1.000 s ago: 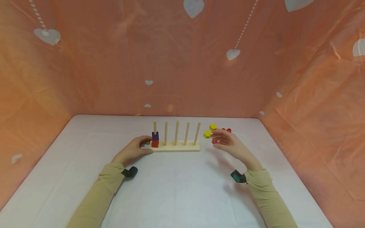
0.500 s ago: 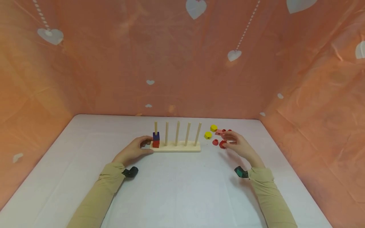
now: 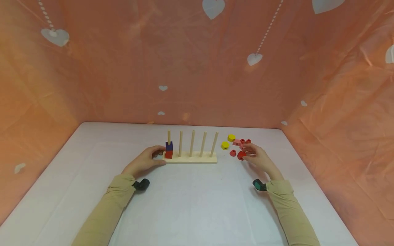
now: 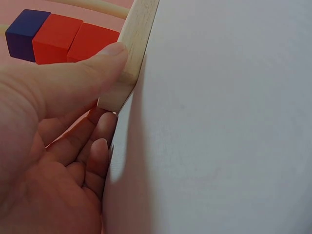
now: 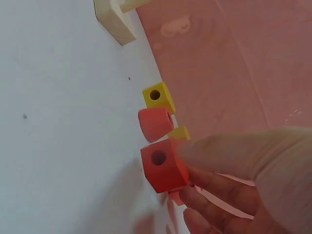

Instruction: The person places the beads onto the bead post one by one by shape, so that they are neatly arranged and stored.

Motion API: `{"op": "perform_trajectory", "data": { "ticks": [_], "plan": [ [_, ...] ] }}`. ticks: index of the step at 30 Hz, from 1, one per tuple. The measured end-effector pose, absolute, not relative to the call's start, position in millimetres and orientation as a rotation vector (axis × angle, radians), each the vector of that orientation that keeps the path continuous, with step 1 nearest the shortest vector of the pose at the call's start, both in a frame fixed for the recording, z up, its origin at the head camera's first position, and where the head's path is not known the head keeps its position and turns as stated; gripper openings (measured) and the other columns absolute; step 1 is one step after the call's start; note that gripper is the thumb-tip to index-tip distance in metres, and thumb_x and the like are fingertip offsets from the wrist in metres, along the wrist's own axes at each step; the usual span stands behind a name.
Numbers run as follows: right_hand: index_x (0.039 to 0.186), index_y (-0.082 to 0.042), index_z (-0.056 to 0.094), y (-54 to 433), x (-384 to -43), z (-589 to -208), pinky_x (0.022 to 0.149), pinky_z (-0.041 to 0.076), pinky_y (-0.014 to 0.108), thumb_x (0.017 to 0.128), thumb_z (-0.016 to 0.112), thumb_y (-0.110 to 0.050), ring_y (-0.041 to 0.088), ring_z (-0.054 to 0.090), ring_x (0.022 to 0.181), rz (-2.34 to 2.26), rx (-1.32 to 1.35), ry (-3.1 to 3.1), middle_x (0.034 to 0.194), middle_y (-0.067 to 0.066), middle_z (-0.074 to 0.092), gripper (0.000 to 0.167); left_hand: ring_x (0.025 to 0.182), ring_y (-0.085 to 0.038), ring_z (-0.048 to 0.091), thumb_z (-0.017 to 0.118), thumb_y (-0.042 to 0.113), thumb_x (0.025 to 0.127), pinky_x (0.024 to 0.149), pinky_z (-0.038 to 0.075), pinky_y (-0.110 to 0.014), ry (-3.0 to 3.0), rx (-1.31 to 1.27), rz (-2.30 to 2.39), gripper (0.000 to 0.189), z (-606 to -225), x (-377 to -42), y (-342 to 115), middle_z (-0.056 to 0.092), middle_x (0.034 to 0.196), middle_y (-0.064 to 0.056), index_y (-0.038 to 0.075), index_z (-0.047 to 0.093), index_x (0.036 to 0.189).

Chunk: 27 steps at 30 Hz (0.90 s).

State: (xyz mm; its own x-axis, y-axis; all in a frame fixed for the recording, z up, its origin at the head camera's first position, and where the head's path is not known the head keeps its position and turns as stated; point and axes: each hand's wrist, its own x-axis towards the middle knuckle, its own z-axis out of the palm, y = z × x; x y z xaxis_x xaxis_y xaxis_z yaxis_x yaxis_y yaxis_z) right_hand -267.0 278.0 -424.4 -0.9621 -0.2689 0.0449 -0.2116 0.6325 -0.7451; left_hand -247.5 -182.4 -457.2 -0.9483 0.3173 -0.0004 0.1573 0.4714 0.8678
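Note:
A pale wooden peg board [image 3: 192,159] with several upright pegs stands mid-table. My left hand [image 3: 143,161] grips its left end, thumb along the front edge and fingers behind. On the leftmost peg, a dark blue block [image 4: 23,35] sits above two red blocks [image 4: 56,39]. To the right of the board, my right hand [image 3: 261,161] pinches a red faceted bead [image 5: 161,168], its hole showing in the right wrist view. Beside that bead lies a pinkish-red tapered bead [image 5: 153,124]. The fingers partly hide pieces behind them.
Two yellow hexagonal beads [image 3: 225,146] lie between the board and the red pieces. Behind the right hand are a pink block [image 3: 237,142] and small red beads [image 3: 248,141]. An orange cloth with hearts [image 3: 197,68] closes off the back of the white table [image 3: 191,205].
My right hand has moved right, away from the yellow beads, to the red faceted bead, and its fingers have come together on it. The left hand stays on the board.

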Motion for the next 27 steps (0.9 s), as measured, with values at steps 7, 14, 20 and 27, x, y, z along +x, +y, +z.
{"op": "perform_trajectory", "data": {
  "ticks": [7,14,20,27],
  "plan": [
    [0.13,0.001,0.05,278.7,-271.0,-430.1,0.088,0.051,0.044,0.089,0.065,-0.003,0.037,0.055,0.108,-1.24,-0.397,2.792,0.119,0.02,0.058,0.044,0.121,-0.033,0.044,0.075,0.019,0.084,0.106,0.031,-0.05,2.557,0.414,1.478,0.059,-456.7,-246.9,-181.9,0.051,0.13,-0.016,0.004,0.049,0.135],
    [0.132,-0.004,0.052,276.8,-270.5,-431.4,0.086,0.052,0.041,0.09,0.065,-0.004,0.034,0.053,0.11,-1.216,-0.313,2.79,0.122,0.016,0.057,0.045,0.118,-0.032,0.046,0.075,0.018,0.083,0.104,0.033,-0.049,2.572,0.43,1.472,0.058,-457.4,-247.1,-181.8,0.052,0.128,-0.015,0.004,0.05,0.134],
    [0.135,-0.007,0.054,275.2,-270.6,-429.8,0.084,0.053,0.037,0.089,0.067,-0.007,0.032,0.052,0.11,-1.19,-0.27,2.785,0.127,0.015,0.055,0.048,0.118,-0.032,0.046,0.076,0.018,0.083,0.104,0.033,-0.049,2.567,0.422,1.479,0.059,-457.5,-246.9,-181.7,0.052,0.127,-0.015,0.005,0.05,0.134],
    [0.131,-0.002,0.056,271.1,-267.5,-424.5,0.09,0.05,0.041,0.086,0.069,-0.003,0.032,0.054,0.107,-1.139,-0.286,2.795,0.126,0.017,0.055,0.047,0.118,-0.032,0.046,0.076,0.018,0.083,0.104,0.033,-0.049,2.565,0.42,1.477,0.059,-457.1,-246.9,-181.8,0.052,0.128,-0.015,0.004,0.049,0.134]
  ]
}}
